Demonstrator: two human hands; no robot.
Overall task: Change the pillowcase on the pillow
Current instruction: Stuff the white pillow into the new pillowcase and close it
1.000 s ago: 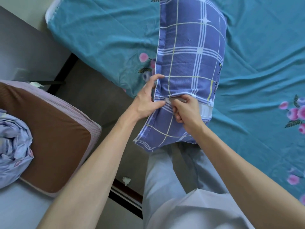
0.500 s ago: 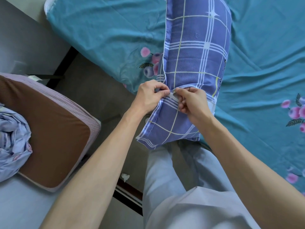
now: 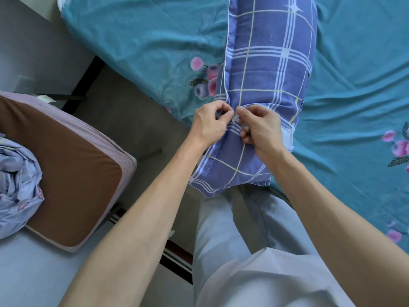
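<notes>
- Setting: teal floral bedsheet (image 3: 137,41) over the bed, grey floor to the left, your legs in pale trousers (image 3: 234,229) against the bed edge
- Your left hand (image 3: 209,125) is curled, thumb and forefinger pinching the plaid pillowcase (image 3: 272,63) at its flap edge; a second ago those fingers lay straighter along the side of the fabric
- Your right hand (image 3: 260,129) is also curled, fingertips pinching a small pale button (image 3: 235,118) that sits between the two hands
- Change: both hands have closed in on one spot and the button now shows; earlier only a gathered fold was visible there
- Whether the button is through its hole yet cannot be told
- The pillow (image 3: 287,136) lies lengthwise on the bed inside the case, near end overhanging toward your legs; a white strip of it shows at the right of the opening
- Judgement: new case is on, you are at the fastening stage, nearly finished
- Further out: a brown cushion (image 3: 70,165) at left, with a bundled pale floral cloth (image 3: 17,180) on it, possibly the old case
</notes>
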